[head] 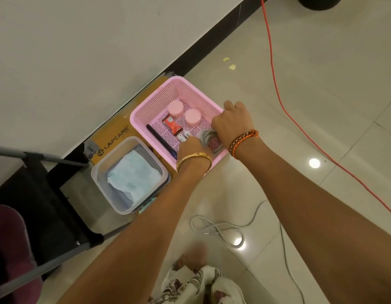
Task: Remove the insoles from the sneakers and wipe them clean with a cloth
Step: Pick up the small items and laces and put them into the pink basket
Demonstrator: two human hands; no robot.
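A grey bundle of cord or lace (208,139) lies in the near right corner of a pink perforated basket (185,88) standing on the tiled floor (321,106) against the wall; whether it is the cleaning cloth cannot be told. The right hand (231,121), with a woven orange band at the wrist, is curled over this bundle and grips it at the basket's right rim. The left hand (190,147), wearing a gold bangle, reaches into the basket just beside the bundle; its fingers are hidden, so its grip cannot be told. Inside the basket sit two pink round lids (184,111), a red sachet (172,125), two small white tubes (184,136) and a dark stick (159,139). Left of the basket stands a clear plastic tub (100,172) holding a pale blue folded cloth (133,174), on a brown carton (112,137). An orange cable (275,84) and a grey cord (218,227) run over the floor.
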